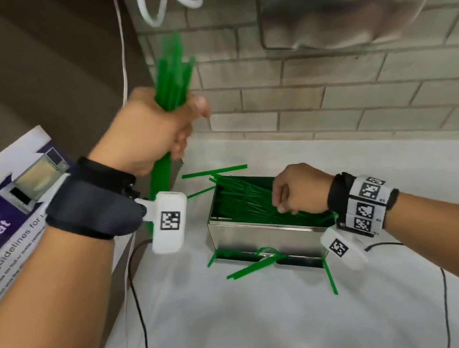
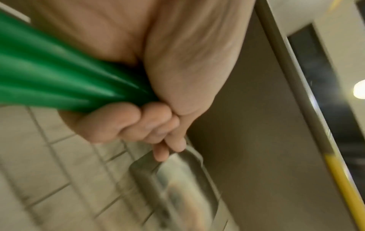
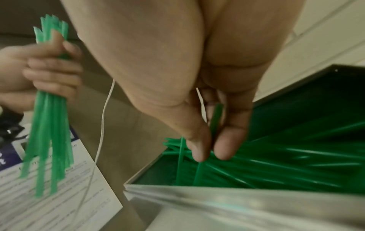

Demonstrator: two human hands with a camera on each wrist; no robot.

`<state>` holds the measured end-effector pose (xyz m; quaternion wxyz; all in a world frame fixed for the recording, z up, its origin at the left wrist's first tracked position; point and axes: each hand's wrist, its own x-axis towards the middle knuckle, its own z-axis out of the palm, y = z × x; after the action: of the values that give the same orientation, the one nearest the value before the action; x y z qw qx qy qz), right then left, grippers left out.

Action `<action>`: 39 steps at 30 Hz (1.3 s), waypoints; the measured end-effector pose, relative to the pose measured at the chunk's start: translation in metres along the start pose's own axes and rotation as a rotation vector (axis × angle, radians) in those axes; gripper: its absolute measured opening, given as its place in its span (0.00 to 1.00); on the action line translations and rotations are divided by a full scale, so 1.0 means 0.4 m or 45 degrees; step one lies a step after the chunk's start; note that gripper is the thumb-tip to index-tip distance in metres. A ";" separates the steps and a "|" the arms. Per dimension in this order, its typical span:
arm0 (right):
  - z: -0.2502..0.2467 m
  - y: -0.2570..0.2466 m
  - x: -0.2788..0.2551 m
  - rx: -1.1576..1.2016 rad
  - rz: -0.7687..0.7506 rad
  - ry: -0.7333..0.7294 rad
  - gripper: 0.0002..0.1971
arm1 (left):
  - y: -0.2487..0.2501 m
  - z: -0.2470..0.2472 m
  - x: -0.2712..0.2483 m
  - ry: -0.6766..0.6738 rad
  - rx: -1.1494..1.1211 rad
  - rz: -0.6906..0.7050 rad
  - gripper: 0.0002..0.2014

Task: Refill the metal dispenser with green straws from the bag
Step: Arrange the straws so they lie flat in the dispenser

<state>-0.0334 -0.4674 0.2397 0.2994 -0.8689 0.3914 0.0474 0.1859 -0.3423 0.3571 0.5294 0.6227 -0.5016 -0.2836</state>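
Note:
The open metal dispenser [image 1: 265, 235] stands on the white counter, with a loose heap of green straws [image 1: 242, 200] inside it. My left hand [image 1: 159, 124] grips an upright bundle of green straws [image 1: 173, 72] above and left of the box; the same bundle [image 2: 49, 81] fills the left wrist view. My right hand [image 1: 289, 193] reaches into the box's right side and pinches a single green straw [image 3: 216, 115] between thumb and forefinger. The dispenser's rim [image 3: 197, 189] shows below that hand. No bag is in view.
Several stray straws [image 1: 248, 268] lie on the counter around the dispenser's front slot and behind it. A printed guideline sheet [image 1: 6, 229] lies at the left. Thin cables [image 1: 140, 308] cross the counter. A brick wall [image 1: 327, 97] rises behind.

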 end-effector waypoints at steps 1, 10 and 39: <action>-0.002 0.000 0.002 0.078 -0.004 0.039 0.05 | -0.026 0.019 0.007 -0.061 0.194 -0.052 0.09; 0.002 0.040 -0.039 1.164 -0.016 0.382 0.10 | -0.250 0.244 0.071 -0.579 1.254 -0.226 0.16; -0.082 0.081 -0.189 0.503 -0.222 0.725 0.06 | -0.091 0.219 0.059 -0.118 0.368 0.208 0.21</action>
<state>-0.1134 -0.4531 0.2747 0.3434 -0.8027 0.3851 -0.2990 0.1281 -0.3994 0.3025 0.4318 0.6358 -0.6100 -0.1931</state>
